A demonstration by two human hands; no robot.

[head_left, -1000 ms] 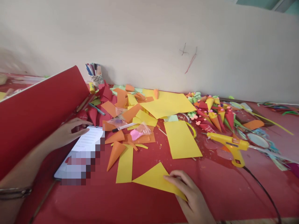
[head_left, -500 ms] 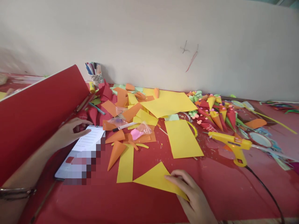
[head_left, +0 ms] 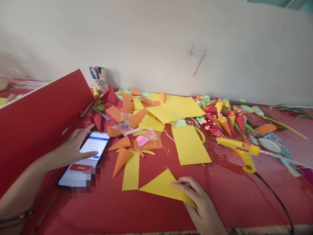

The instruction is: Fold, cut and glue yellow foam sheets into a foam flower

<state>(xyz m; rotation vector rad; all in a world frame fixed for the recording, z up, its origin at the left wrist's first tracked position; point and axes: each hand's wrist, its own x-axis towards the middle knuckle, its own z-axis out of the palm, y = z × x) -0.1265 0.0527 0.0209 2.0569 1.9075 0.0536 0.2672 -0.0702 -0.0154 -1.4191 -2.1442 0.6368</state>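
Yellow triangle [head_left: 163,187] lies flat on bench [head_left: 137,215] near front edge, right hand [head_left: 200,205] open with fingertips [head_left: 176,186] pinning its right corner, left hand [head_left: 73,148] open, thumb on phone [head_left: 84,160]; flat even pressure should prevent sliding.

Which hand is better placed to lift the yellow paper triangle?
Right. The right hand lies with fingers on the yellow triangle; the left hand is farther off, touching the phone.

We log: yellow glue gun [head_left: 241,150] right of yellow sheet [head_left: 190,145] | pen cup [head_left: 99,78] by wall | orange cone [head_left: 120,160] mid-table
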